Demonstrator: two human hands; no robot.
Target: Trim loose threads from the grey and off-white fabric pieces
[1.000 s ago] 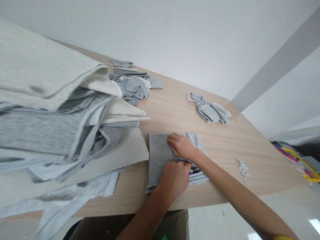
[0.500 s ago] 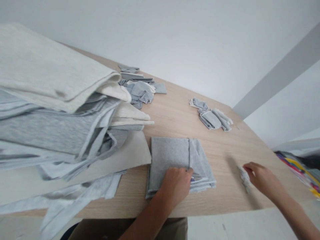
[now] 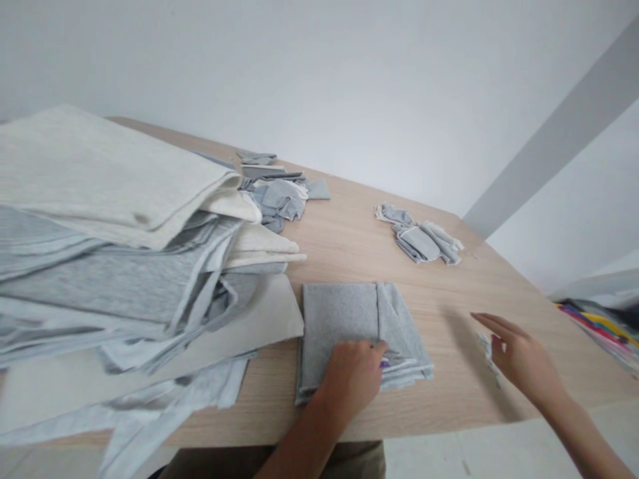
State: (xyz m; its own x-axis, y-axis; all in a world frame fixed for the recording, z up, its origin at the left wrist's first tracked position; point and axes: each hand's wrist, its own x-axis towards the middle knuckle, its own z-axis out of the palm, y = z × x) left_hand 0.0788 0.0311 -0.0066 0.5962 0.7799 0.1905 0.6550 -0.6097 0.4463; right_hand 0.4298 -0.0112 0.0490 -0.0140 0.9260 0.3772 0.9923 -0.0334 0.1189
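My left hand [image 3: 354,372] rests closed on a folded grey cloth [image 3: 339,306] near the table's front edge. Beside its fingertips show a small purple bit and a grey pointed shape; most of whatever is in the fist is hidden. A seam runs down the cloth, with loose layered edges to its right. Off to the right, my right hand [image 3: 524,362] hovers open with fingers stretched and thumb apart. Partly behind its thumb lies a small heap of whitish thread scraps [image 3: 486,349] on the table.
A tall, loose pile of grey and cream fabric [image 3: 110,179] fills the left side, its strips hanging over the front edge. Crumpled grey pieces [image 3: 284,199] lie at the back, and a small folded bunch [image 3: 419,243] sits farther right. Coloured cloth [image 3: 599,326] appears beyond the right edge.
My right hand left the grey cloth and moved right to the scraps, pinched there, then spread its fingers. My left hand stayed closed on the cloth. The view shifted slightly.
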